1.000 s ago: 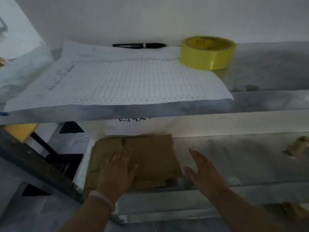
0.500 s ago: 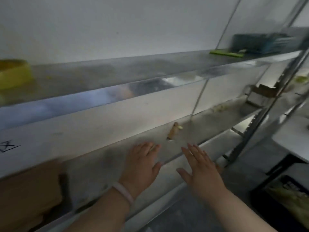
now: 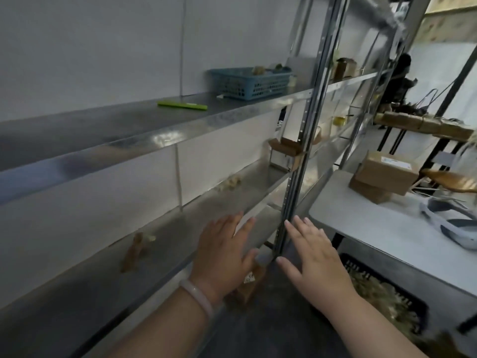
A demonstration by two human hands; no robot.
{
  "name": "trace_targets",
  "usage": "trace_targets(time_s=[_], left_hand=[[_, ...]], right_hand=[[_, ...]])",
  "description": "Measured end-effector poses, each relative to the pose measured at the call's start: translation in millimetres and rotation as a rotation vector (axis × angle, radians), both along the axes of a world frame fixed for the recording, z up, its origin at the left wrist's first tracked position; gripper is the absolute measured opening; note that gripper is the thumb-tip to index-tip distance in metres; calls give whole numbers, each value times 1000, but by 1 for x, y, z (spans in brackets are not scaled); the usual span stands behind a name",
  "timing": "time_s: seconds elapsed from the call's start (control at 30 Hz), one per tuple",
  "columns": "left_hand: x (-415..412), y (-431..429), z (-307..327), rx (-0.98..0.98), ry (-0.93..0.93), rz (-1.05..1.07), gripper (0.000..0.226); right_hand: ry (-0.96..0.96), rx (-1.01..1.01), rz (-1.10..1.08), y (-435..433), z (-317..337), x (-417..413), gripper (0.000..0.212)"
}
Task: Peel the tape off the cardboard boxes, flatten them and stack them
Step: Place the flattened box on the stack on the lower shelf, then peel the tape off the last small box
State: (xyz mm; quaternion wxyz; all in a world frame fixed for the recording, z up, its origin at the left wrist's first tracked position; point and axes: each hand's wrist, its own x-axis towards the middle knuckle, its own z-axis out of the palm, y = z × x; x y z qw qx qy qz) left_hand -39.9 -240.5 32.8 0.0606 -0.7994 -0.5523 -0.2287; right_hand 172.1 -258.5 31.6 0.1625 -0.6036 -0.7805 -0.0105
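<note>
Two brown cardboard boxes point(image 3: 386, 170) (upper one labelled) lie stacked, unflattened.

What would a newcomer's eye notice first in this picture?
First, the two open hands low in the middle: the left hand and the right hand, spread on either side of the shelf's metal upright, holding nothing. Next, the blue basket on the upper shelf, a green pen lying left of it. At right, two stacked cardboard boxes stand on a white table.
</note>
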Motion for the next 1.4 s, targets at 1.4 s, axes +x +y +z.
trace_targets(time_s=[1.4], left_hand=[[256, 565, -60, -554, -714, 186, 64]], right_hand=[[733, -582, -135, 627, -70, 225, 60]])
